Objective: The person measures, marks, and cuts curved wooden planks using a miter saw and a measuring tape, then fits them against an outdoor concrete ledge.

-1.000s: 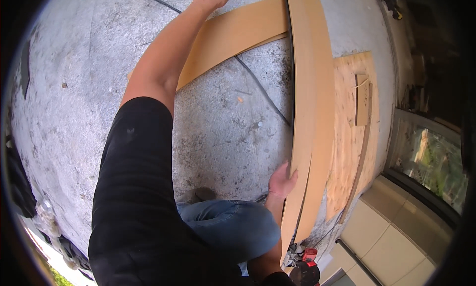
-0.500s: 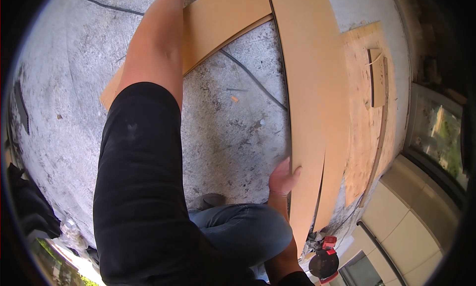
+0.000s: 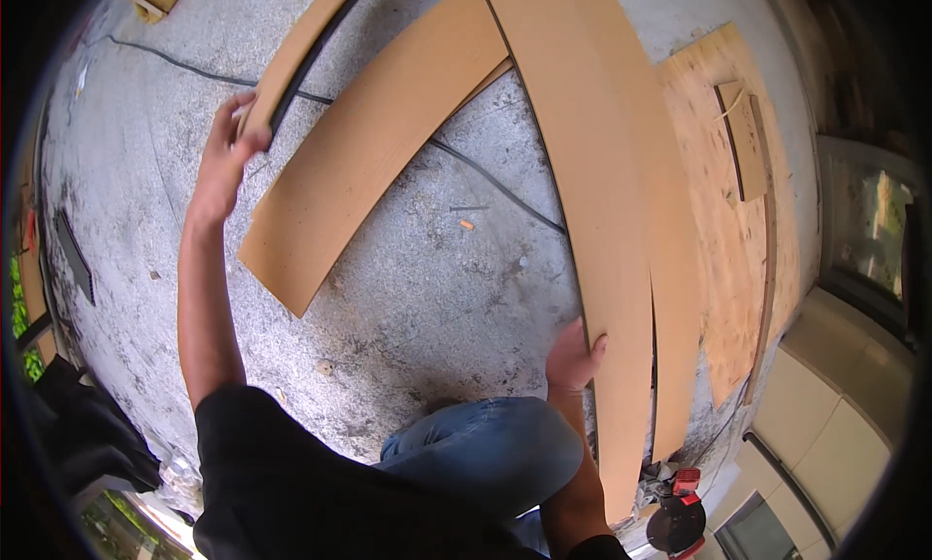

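The left hand (image 3: 225,162) grips the end of a narrow strip (image 3: 291,60); the right hand (image 3: 573,358) rests open-fingered against the long board (image 3: 592,191) edge.

Lighting: bright, even daylight over the concrete floor (image 3: 408,298); soft, faint shadows only, a darker patch beneath the bent knee (image 3: 485,444). Glare: mild washout on the pale wall panels (image 3: 835,405) at right. Distortion: strong fisheye, the straight boards (image 3: 602,201) bowing toward the rim; black vignette around the frame. Focus: centre sharp, edges smeared and dim.
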A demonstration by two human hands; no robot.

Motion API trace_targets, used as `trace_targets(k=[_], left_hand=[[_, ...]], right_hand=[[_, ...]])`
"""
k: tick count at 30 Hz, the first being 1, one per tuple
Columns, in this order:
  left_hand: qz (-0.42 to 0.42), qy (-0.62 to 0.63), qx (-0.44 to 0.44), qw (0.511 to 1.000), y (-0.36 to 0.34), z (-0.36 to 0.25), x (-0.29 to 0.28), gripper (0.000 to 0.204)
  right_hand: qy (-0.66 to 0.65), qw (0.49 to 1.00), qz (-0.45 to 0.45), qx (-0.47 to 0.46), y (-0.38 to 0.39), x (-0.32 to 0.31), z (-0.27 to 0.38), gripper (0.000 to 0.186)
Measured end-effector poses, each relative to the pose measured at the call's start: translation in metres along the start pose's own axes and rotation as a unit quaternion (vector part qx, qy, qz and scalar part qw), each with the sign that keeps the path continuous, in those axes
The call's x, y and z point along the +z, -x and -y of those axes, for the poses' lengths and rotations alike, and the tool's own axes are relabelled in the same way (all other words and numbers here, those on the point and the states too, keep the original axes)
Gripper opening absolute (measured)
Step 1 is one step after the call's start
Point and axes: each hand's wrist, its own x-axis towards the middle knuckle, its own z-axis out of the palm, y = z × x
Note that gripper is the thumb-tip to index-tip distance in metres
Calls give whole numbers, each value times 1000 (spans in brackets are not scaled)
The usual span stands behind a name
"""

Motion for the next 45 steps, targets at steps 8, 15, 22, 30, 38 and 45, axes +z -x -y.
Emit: trace_targets(k=[8,15,22,30,38,45], left_hand=[[-8,-486,50,873,153,29,57,103],[15,-494,21,869,146,32,75,101],[66,-575,27,815,150,27,105,104],[36,-569,103,815,103,25,118,104],[3,-456,134,880,115,-29,211,82],[228,332,-190,896,115,-12,400,75]], right_hand=[[-118,991,18,57,-7,9,1,50],[-175,984,22,18,-16,12,3,44],[-173,985,-4,30,-11,20,43,40],[-120,992,11,22,8,20,51,50],[-200,976,-21,79,29,-6,37,41],[-101,980,-65,159,88,-40,24,65]])
